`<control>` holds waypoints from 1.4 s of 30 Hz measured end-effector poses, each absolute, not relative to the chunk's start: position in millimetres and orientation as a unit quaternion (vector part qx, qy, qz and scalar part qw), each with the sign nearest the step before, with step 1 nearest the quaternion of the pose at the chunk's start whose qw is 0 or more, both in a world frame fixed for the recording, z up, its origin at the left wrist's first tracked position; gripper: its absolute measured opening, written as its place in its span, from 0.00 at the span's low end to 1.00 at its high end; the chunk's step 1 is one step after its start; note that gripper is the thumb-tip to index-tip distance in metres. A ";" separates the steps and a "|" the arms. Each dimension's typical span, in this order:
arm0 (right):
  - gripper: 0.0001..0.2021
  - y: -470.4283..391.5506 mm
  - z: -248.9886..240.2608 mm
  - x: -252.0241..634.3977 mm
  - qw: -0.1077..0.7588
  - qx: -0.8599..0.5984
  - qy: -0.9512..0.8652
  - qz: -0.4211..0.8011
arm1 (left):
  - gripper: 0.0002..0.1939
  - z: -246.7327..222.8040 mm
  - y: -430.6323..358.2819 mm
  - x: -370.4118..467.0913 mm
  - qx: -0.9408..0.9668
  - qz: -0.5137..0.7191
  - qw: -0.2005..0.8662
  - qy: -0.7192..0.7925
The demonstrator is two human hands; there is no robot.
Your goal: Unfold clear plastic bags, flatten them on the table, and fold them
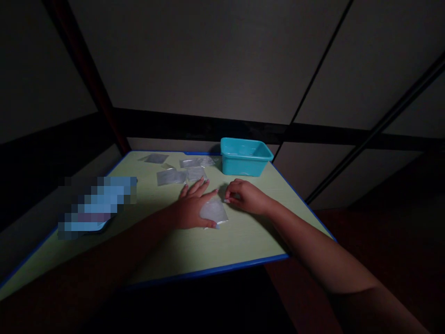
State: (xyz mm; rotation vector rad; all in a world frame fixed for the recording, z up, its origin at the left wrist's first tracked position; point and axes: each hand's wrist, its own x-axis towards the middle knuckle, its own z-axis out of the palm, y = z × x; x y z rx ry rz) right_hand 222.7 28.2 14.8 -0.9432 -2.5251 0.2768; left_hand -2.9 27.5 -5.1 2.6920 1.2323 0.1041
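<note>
On my head feed, one clear plastic bag [215, 211] lies flat on the table [167, 255], partly under the left hand [189, 212], whose fingers are spread wide. The right hand [247, 197] has thumb and fingers pressed together just beside the bag's edge; I can't tell whether they pinch anything. Farther back, other plastic bags [172, 177] lie loosely scattered, some overlapping, outside the turquoise basket [241, 166]. I'd judge the handling partway along, though I can't confirm any bag finished.
</note>
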 end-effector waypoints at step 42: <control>0.07 34.3 0.0 215.7 0.362 -0.250 -0.529 0.725 | 0.48 -28.9 47.9 -13.1 0.914 0.075 0.097 0.386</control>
